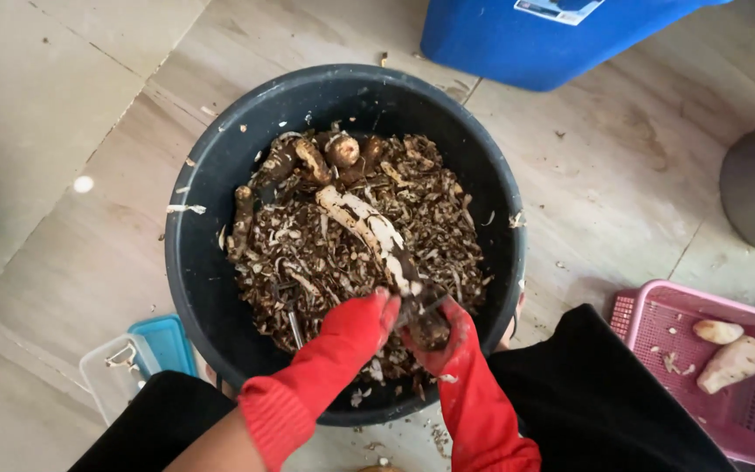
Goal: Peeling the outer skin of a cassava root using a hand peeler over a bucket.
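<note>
I see both my hands in red gloves over the near side of a black tub [211, 183] that stands on the tiled floor. My right hand [449, 339] is closed around the near, dark end of a long root [376, 236], which slants up and away across a heap of brown peelings [308, 253]; its far half is already white. My left hand [362, 322] is curled beside it, and I cannot tell what it grips. More unpeeled roots [325, 157] lie at the tub's far side. A pink basket [657, 332] to the right holds two peeled pieces [731, 358]. A blue bin [517, 39] stands beyond the tub, a small clear box [111, 371] to the left.
</note>
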